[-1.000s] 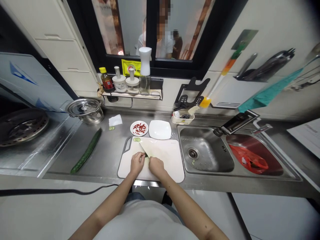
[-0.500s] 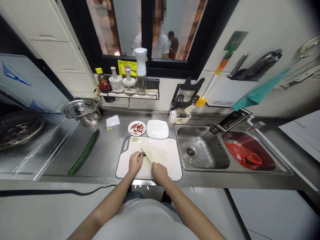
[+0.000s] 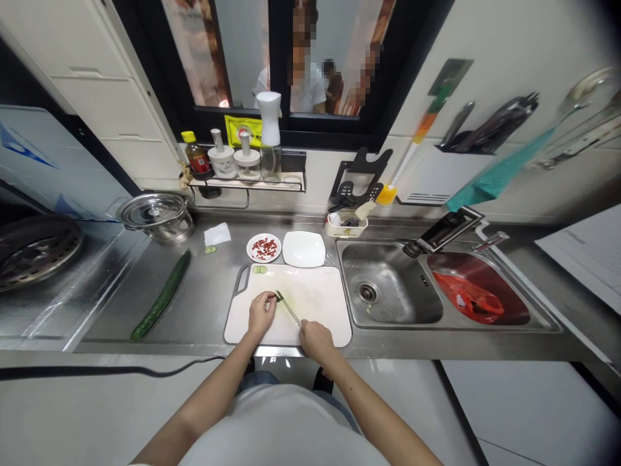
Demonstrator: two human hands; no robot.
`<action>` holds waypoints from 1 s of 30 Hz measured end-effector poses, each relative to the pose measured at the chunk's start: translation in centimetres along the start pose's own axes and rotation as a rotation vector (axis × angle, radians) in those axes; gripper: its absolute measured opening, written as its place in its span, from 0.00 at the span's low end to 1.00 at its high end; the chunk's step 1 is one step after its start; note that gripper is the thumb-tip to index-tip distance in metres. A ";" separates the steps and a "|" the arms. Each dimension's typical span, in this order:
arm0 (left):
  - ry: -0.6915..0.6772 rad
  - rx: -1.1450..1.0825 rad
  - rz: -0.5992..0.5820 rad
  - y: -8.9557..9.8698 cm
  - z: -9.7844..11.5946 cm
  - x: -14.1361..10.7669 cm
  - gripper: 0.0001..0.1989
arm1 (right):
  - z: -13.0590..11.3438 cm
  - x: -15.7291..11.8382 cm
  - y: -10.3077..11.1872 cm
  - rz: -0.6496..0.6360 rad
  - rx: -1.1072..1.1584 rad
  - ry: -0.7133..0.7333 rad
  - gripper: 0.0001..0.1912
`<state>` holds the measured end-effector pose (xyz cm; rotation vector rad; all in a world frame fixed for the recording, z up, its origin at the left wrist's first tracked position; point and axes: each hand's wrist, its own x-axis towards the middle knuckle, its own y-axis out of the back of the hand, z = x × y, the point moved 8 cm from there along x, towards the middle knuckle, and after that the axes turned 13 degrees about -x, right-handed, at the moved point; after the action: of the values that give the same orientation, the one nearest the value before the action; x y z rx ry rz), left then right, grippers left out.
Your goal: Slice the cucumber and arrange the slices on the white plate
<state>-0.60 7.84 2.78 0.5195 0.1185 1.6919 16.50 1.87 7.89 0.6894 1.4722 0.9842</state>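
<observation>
On the white cutting board (image 3: 315,304), my left hand (image 3: 262,315) is closed, its fingertips pinching a small dark-green cucumber piece (image 3: 279,297). My right hand (image 3: 316,340) grips the handle of a knife (image 3: 291,313); the blade slants away to the left and its tip end is at the piece. Whether the blade is cutting into it is too small to tell. A few pale cucumber slices (image 3: 260,269) lie at the board's far left corner. Left of the board, a whole cucumber (image 3: 162,298) rests on the steel counter.
Behind the board stand a plate of chopped red pieces (image 3: 250,249) and a white square plate (image 3: 304,249). A paper tissue (image 3: 217,234) and lidded pot (image 3: 158,217) are farther left. The sink (image 3: 392,317) borders the board's right; a red bag (image 3: 473,301) lies in its second basin.
My right hand has drawn the knife slightly back and to the right. My left hand stays nearly in place, and more of the green piece shows. The view has shifted a little.
</observation>
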 end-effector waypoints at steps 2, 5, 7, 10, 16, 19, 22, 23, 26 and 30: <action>0.004 -0.016 0.010 0.0 -0.1 0.0 0.07 | 0.5 -0.2 0.1 0.008 0.004 -0.024 0.17; 0.006 -0.032 0.019 0.1 0.0 -0.1 0.07 | 1.3 -0.6 0.5 0.026 0.016 -0.057 0.17; 0.007 -0.032 0.028 0.2 0.0 -0.1 0.08 | 1.8 -0.8 0.7 0.043 0.038 -0.080 0.16; 0.005 -0.031 0.039 0.3 -0.1 -0.1 0.08 | 2.3 -1.0 1.2 0.089 0.082 -0.099 0.15; -0.012 -0.022 0.060 0.4 -0.1 -0.1 0.09 | 2.9 -0.9 1.7 0.134 0.109 -0.126 0.20; -0.008 -0.016 0.068 0.5 0.1 -0.1 0.10 | 3.0 -0.8 2.0 0.177 0.099 -0.118 0.21; 0.010 -0.034 0.081 0.7 0.3 -0.1 0.10 | 3.1 -0.7 2.0 0.199 0.073 -0.109 0.21; 0.024 -0.049 0.094 0.9 0.3 -0.1 0.11 | 3.1 -0.7 2.0 0.205 0.060 -0.105 0.21; 0.102 -0.113 0.196 1.9 0.2 0.0 0.12 | 3.0 -0.6 1.9 0.230 0.009 -0.098 0.22; 0.131 -0.097 0.374 3.8 1.8 0.6 0.15 | 2.9 -0.4 1.7 0.236 -0.060 -0.084 0.25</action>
<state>-3.37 7.31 5.89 0.3730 0.0339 2.0861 19.21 2.85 9.71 0.8643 1.3028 1.1604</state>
